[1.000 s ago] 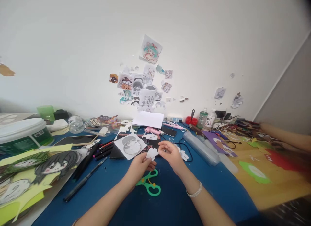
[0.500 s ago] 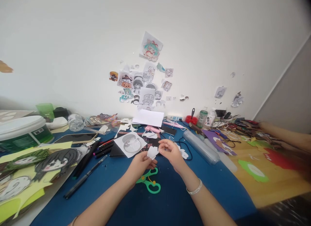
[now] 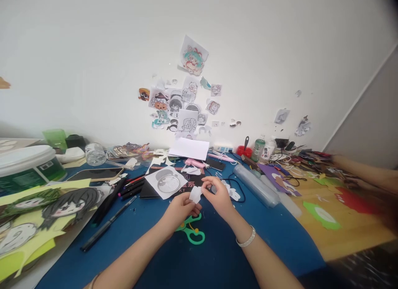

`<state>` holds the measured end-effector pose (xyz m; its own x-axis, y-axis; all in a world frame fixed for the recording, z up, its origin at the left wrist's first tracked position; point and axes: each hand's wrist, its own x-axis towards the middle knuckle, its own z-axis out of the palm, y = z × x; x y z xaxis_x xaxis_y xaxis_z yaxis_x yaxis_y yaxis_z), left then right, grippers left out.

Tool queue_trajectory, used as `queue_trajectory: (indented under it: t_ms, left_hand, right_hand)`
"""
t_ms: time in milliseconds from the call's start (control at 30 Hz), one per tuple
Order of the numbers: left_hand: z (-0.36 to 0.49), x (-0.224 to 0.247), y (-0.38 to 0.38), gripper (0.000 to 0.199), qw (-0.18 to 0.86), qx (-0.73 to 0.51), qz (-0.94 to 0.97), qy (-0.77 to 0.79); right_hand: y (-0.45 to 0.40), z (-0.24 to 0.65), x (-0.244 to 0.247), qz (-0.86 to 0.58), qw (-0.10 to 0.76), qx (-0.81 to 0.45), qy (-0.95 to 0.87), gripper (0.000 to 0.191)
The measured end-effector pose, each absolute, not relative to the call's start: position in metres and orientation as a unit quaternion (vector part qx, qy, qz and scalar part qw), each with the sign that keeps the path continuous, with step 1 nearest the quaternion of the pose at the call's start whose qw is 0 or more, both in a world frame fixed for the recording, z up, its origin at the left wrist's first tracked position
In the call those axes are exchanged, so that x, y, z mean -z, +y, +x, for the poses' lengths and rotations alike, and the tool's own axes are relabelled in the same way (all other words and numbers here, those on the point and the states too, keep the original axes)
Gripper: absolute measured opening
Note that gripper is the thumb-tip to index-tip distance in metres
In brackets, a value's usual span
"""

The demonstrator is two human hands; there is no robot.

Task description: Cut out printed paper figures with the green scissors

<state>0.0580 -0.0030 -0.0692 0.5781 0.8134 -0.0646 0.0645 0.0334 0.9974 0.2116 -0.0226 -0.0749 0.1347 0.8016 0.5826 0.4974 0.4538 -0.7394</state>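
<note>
A small white paper piece (image 3: 195, 194) is pinched in my left hand (image 3: 181, 208), its fingers behind and thumb in front. My right hand (image 3: 218, 195) has its thumb and forefinger closed at the paper's right edge. Below my left hand lie green-handled scissors (image 3: 195, 236), their blades hidden by the hand. Behind the hands, a white sheet with a grey round drawing (image 3: 168, 182) rests on a black folder-like item (image 3: 148, 191).
Black markers (image 3: 107, 224) and yellow-backed cutouts (image 3: 71, 206) lie at left, near a green-and-white tub (image 3: 29, 164). A clear plastic roll (image 3: 256, 185) lies at right. Another person's arm (image 3: 363, 166) reaches in at far right, over paper scraps.
My right thumb and forefinger have closed in on the paper's edge. The paper has tilted slightly. The view has shifted a little, and the other person's hand shows more clearly.
</note>
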Motion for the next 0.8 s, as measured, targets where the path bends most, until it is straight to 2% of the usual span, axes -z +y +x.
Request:
queue_trajectory:
  t_ms: [500, 667, 800]
  left_hand:
    - [0.060, 0.076, 0.000, 0.025, 0.652, -0.308, 0.614, 0.322]
    - [0.061, 0.079, 0.002, 0.028, 0.611, -0.323, 0.640, 0.335]
    - [0.059, 0.080, 0.002, 0.026, 0.581, -0.325, 0.671, 0.326]
  right_hand:
    - [-0.026, 0.208, 0.073, -0.498, 0.532, -0.036, -0.684, 0.025]
    - [-0.028, 0.205, 0.072, -0.490, 0.521, -0.022, -0.699, 0.025]
    - [-0.027, 0.208, 0.073, -0.502, 0.497, 0.043, -0.706, 0.024]
